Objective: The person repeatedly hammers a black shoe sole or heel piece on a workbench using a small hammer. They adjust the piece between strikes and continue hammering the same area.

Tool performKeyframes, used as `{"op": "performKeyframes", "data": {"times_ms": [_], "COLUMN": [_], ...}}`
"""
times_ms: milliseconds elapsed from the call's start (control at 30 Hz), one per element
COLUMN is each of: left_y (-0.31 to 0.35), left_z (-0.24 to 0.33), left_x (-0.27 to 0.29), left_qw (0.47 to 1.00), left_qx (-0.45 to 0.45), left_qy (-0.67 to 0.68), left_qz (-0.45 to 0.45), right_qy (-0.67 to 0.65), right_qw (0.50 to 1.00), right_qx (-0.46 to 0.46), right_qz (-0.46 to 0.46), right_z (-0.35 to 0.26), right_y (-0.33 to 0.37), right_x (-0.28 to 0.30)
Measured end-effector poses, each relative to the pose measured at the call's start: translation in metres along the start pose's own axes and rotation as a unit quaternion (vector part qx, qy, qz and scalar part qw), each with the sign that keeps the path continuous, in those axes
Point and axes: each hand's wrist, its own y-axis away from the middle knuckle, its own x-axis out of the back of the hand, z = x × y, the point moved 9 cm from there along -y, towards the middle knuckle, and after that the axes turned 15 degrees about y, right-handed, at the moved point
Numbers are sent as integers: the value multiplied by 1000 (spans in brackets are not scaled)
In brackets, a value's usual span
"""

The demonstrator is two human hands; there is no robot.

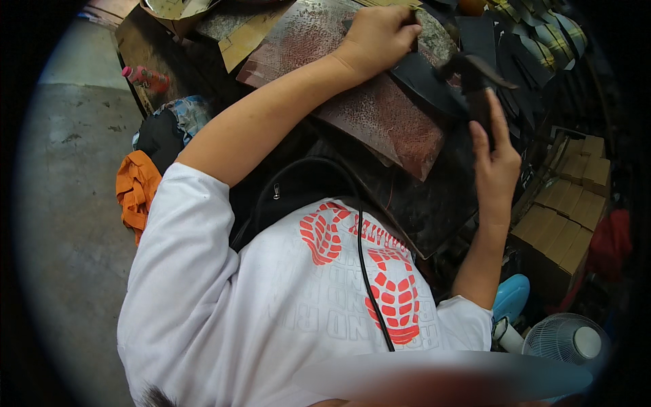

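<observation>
My left hand (380,42) is closed over a flat, dark, curved-edged piece (428,87) that looks like leather or rubber sheet; its fingertips are hidden. That piece lies across a worn reddish-brown board (380,122) with a rough, speckled surface. To the right, my right hand (498,152) is closed round the handle of a dark hammer (478,81). Its curved head tapers to one side and is held above the right end of the dark piece. Whether the hammer touches the piece, I cannot tell.
Dark cut pieces (502,57) and bundled yellow-patterned pieces (559,41) lie at the far right. Small brown boxes (563,203) are stacked right of me, above a white fan (566,342). At left are a pink bottle (146,78) and orange cloth (137,186). A black cable (363,258) hangs across my shirt.
</observation>
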Motion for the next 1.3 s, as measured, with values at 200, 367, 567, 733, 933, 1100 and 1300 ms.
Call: {"op": "performKeyframes", "data": {"times_ms": [200,367,567,733,933,1100,1300], "left_y": [-6,-2,-1,-3,13,12,0], "left_z": [-33,-30,-13,5,43,39,-25], "left_x": [5,6,1,-1,-33,-28,-2], "left_qw": [966,971,989,999,952,957,985], "left_qx": [151,174,118,10,-239,-221,127], "left_qy": [208,165,85,-15,-173,-183,115], "left_qz": [23,-2,-26,-50,-80,-52,-16], "right_qy": [0,-27,-108,-147,-159,-84,-21], "right_qw": [998,997,991,973,956,994,993], "right_qx": [-46,-36,-51,-60,71,-67,-96], "right_qz": [-37,-63,-65,165,234,-11,-61], "right_z": [-9,-4,12,-36,-45,21,7], "right_y": [-1,2,7,-26,-18,4,11], "right_x": [4,-1,0,136,136,11,4]}}
